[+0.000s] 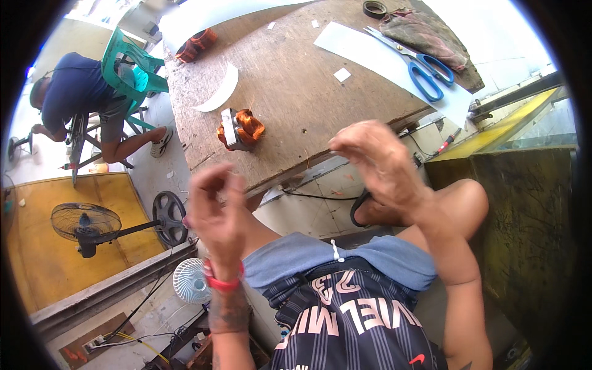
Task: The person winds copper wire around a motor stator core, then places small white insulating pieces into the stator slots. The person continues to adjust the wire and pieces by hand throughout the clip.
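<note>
Both my hands are raised above the near edge of the wooden table (283, 74). My left hand (217, 206), with a red band at its wrist, is smeared by motion; its fingers curve loosely apart from the thumb, with nothing visible between them. My right hand (382, 160) is held over the table's front edge, fingers stretched forward and slightly bent, with no object showing in it. Beyond my left hand, a copper-wire coil on a metal core (230, 128) sits on the table. A curved white paper piece (221, 91) lies behind it.
Blue-handled scissors (425, 77) lie partly on a white sheet (364, 52) at the right, near a crumpled rag (425, 37) and a tape roll (374, 8). Another wound coil (196, 45) rests at the far left. Fans (86, 222) and a seated person (74, 86) are left.
</note>
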Action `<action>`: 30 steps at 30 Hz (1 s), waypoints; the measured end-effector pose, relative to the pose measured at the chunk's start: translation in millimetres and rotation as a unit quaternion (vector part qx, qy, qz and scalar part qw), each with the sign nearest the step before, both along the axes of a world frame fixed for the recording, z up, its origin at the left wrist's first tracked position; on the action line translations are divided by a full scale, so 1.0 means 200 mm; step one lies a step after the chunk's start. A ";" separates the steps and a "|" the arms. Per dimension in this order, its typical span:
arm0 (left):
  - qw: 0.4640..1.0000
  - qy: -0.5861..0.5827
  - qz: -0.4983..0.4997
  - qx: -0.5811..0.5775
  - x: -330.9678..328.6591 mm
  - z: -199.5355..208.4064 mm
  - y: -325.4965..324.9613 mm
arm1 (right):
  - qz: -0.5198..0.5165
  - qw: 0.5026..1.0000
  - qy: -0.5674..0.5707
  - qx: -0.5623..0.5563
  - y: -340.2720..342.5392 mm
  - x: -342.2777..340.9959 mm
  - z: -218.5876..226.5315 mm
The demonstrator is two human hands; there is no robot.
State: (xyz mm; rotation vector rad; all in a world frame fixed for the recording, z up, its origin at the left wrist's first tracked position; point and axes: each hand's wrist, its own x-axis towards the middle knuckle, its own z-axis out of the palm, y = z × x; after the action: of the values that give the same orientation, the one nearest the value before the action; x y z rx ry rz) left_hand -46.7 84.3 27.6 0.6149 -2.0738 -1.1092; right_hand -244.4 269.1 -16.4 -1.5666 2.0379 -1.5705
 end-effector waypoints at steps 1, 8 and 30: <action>0.994 -0.049 -0.032 0.091 0.03 -0.03 0.10 | 0.023 0.988 -0.149 -0.022 -0.04 0.07 -0.01; 0.955 0.001 -0.066 0.291 0.15 -0.16 0.22 | 0.113 0.895 -0.430 0.027 -0.13 0.31 -0.03; 0.964 -0.046 -0.076 0.250 0.24 -0.16 0.17 | 0.112 0.948 -0.296 0.017 -0.12 0.38 -0.04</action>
State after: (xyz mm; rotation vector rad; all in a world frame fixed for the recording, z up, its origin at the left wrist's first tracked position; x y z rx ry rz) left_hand 1.3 118.1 -4.2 0.7649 -1.9444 -1.7482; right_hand -168.0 244.6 -24.8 -1.0797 1.4963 -1.6437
